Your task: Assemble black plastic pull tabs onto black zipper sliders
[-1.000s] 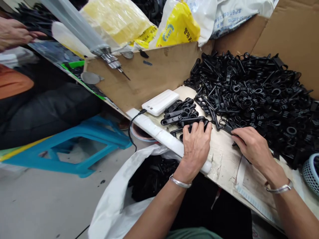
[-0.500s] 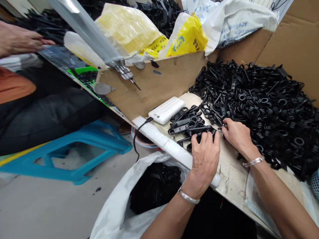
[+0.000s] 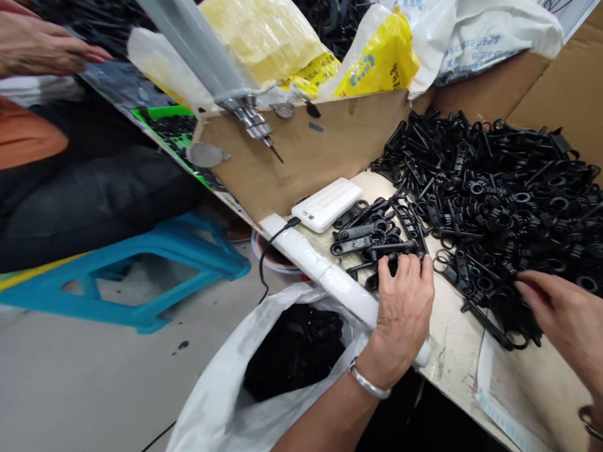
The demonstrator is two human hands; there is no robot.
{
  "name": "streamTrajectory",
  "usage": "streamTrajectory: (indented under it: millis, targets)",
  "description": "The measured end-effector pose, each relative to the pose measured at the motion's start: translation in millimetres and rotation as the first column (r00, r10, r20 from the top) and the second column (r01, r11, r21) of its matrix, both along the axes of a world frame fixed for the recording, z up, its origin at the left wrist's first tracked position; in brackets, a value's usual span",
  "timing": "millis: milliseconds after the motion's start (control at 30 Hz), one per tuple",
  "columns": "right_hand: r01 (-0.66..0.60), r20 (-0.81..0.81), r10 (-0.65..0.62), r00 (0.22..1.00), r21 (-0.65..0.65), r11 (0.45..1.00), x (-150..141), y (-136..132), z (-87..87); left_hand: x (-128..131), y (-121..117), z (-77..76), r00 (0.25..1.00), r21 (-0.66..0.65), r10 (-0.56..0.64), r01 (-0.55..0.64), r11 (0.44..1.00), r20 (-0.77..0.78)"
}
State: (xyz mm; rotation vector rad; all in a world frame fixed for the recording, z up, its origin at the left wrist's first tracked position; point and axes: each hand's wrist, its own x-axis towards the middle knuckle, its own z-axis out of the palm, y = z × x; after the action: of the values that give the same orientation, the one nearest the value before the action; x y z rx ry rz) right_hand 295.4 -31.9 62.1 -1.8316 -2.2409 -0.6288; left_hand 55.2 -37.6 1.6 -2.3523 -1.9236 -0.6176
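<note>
My left hand [image 3: 406, 307] rests over a small cluster of long black plastic parts [image 3: 360, 242] near the table's front edge. Its fingers curl down onto a black plastic part at the near end, and their tips are partly hidden. At the near right edge of a large heap of black plastic parts [image 3: 499, 207] is my right hand [image 3: 568, 317]. Thumb and fingertips come together there against the dark pieces; what lies between them cannot be made out. Many heap pieces have rings, and some have long arms.
A white power bank [image 3: 327, 204] with a black cable lies beyond the cluster. A driver tool [image 3: 257, 122] hangs bit-down over a cardboard divider [image 3: 325, 154]. Below the table edge sits a white sack [image 3: 211, 383] of dark parts. Another person's hand [image 3: 47, 47] and a blue stool [image 3: 141, 270] are left.
My right hand has left the small cluster and moved right to the heap's near edge. My left hand stays at the cluster, its fingers closer together. The view has shifted slightly.
</note>
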Motion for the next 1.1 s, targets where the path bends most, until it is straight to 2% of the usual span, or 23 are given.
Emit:
streamTrajectory:
  millis: [100, 167, 233, 367, 533, 833, 1000, 1100]
  targets:
    - [-0.269, -0.204, 0.245, 0.948, -0.096, 0.958, -60.4, 36.1, -5.9, 0.1, 0.8, -0.8, 1.0, -0.016, 0.018, -0.018, 1.0, 0.005]
    - [-0.36, -0.211, 0.326, 0.922, -0.146, 0.922, -100.0, 67.2, -12.1, 0.2, 0.7, -1.3, 1.0, -0.014, 0.011, -0.011, 1.0, 0.006]
    - [-0.344, -0.141, 0.319, 0.937, -0.238, 0.908, -132.7, 95.2, -16.6, 0.1, 0.2, -2.0, 1.0, 0.001, -0.001, 0.001, 1.0, 0.0]
    - [-0.186, 0.046, 0.224, 0.974, -0.406, 0.895, -172.1, 130.4, -18.6, -0.4, 0.5, -4.7, 1.0, 0.013, 0.007, -0.007, 1.0, -0.012]
    - [-0.131, 0.097, 0.19, 0.977, -0.434, 0.892, -184.7, 146.4, -18.8, -1.2, 4.4, -7.9, 1.0, 0.044, 0.001, 0.0, 0.999, -0.015]
    - [-0.024, 0.148, 0.086, 0.985, -0.379, 0.925, -198.2, 146.5, -21.0, -3.9, 4.7, -5.2, 0.999, 0.043, -0.028, 0.029, 0.999, -0.033]
    - [-0.088, 0.119, 0.139, 0.983, -0.357, 0.93, -184.6, 146.9, -11.9, -0.7, 2.9, -5.1, 1.0, 0.039, -0.019, 0.02, 0.999, -0.014]
    - [-0.061, 0.117, 0.103, 0.988, -0.314, 0.947, -171.1, 148.0, 0.1, 0.8, 2.3, -5.5, 1.0, 0.022, -0.016, 0.016, 1.0, -0.007]
